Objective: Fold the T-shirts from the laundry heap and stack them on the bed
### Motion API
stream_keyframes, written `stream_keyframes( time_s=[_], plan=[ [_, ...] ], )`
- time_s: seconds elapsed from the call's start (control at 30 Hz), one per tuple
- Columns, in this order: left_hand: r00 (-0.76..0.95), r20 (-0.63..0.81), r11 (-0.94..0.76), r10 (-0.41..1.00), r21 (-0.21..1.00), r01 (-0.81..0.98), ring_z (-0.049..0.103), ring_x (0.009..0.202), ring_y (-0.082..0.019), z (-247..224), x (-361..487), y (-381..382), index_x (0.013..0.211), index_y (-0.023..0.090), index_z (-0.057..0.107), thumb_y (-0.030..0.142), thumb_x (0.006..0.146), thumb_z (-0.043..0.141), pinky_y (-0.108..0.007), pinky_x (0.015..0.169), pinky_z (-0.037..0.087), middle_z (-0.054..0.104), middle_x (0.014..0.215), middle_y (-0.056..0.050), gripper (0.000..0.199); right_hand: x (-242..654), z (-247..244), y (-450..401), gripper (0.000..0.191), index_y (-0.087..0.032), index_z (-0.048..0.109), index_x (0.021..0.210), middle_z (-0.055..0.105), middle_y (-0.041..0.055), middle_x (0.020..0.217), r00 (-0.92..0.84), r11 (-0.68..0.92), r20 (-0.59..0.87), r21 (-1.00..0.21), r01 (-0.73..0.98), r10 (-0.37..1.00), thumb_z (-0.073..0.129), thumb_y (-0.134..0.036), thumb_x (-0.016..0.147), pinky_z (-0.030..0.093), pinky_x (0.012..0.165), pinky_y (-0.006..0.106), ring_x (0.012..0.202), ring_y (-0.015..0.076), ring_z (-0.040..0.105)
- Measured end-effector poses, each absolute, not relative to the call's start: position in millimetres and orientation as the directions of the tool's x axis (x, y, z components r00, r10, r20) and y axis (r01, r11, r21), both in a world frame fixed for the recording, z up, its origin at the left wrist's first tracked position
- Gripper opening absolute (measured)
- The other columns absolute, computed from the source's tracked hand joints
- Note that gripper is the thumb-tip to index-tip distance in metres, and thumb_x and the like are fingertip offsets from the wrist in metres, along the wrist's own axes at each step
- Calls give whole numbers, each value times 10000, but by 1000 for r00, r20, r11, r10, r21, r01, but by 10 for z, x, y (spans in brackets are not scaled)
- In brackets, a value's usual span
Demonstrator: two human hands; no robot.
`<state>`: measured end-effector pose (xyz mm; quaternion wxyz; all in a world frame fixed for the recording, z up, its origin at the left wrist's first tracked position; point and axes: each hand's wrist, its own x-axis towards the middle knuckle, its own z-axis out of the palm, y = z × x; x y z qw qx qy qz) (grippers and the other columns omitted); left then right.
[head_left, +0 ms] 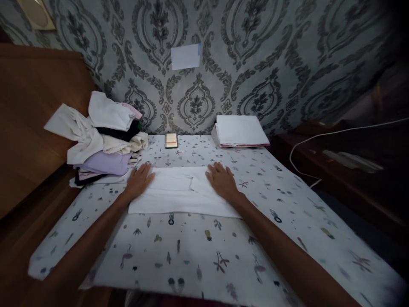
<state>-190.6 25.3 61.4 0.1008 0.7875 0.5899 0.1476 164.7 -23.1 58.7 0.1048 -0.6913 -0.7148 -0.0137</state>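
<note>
A white cloth garment (179, 196), folded into a wide flat strip, lies across the patterned table cover in front of me. My left hand (139, 181) rests flat on its left end, fingers stretched out and holding nothing. On the right end lies my right hand (222, 181), palm down with the fingers a little apart. Small creases and a folded edge show in the cloth between the hands. What part of the garment faces up I cannot tell.
A pile of crumpled and folded clothes (96, 164) stands at the back left, against a wooden panel (38, 115). A lit phone (171, 140) sits near the wall. At the back right is a stack of white folded material or paper (241, 130). A white cable (345, 128) hangs at the right.
</note>
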Motion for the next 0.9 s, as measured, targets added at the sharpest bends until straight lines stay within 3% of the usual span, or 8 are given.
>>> stream_keyframes(
  time_s=[0.1,0.2,0.27,0.37,0.53,0.77,0.9],
  plan=[
    [191,170,-252,967,505,825,379,1446,-220,683,-2016,326,1424,139,485,426,1000,211,-428,1185,300,452,1539,-140,581,1401,716,-354,556,-78,488,1442,369,218,1562,-134,160,176,-141,977,975,255,-364,1025,217,1207,538,1483,335,282],
    [114,249,-245,962,595,766,570,1244,-215,808,-2124,287,1283,114,570,362,977,242,-378,1064,448,621,1325,-157,513,993,822,-509,519,-144,487,1455,342,143,1594,-323,349,157,-187,918,933,310,-379,1027,220,1230,465,1498,269,264],
    [153,307,-306,939,549,778,614,1099,-229,891,-2148,143,1142,133,625,349,940,350,-380,977,500,663,1154,-140,404,699,855,-599,485,-184,497,1446,330,109,1606,-470,497,166,-246,832,867,353,-378,1026,238,1228,453,1504,241,251],
    [340,352,-468,872,401,787,598,1031,-237,942,-2101,-224,1017,176,656,332,939,409,-396,956,499,653,1029,-104,302,352,839,-675,452,-144,512,1425,332,150,1598,-598,620,173,-307,722,782,381,-305,1024,264,1212,469,1504,251,249],
    [610,265,-665,747,308,680,548,1210,-232,812,-2077,-711,1272,213,603,330,990,376,-400,1063,447,609,1289,-118,380,169,713,-660,449,-167,476,1456,401,153,1562,-598,610,147,-318,726,788,357,-246,1030,278,1197,480,1482,240,306],
    [424,245,-488,872,369,791,588,1114,-239,870,-2284,-173,1164,188,623,252,944,355,-392,1007,481,634,1154,-101,353,35,779,-732,379,-150,546,1355,419,174,1537,-574,606,196,-266,749,795,475,-256,998,309,1176,488,1452,276,338],
    [269,131,-299,954,357,885,572,1172,-252,907,-2169,391,1156,145,611,185,828,420,-396,1047,439,637,1162,-129,381,-259,937,-878,375,-134,620,1159,581,179,1295,-645,681,219,-227,696,732,627,-427,924,453,1018,468,1242,309,499]
  ],
)
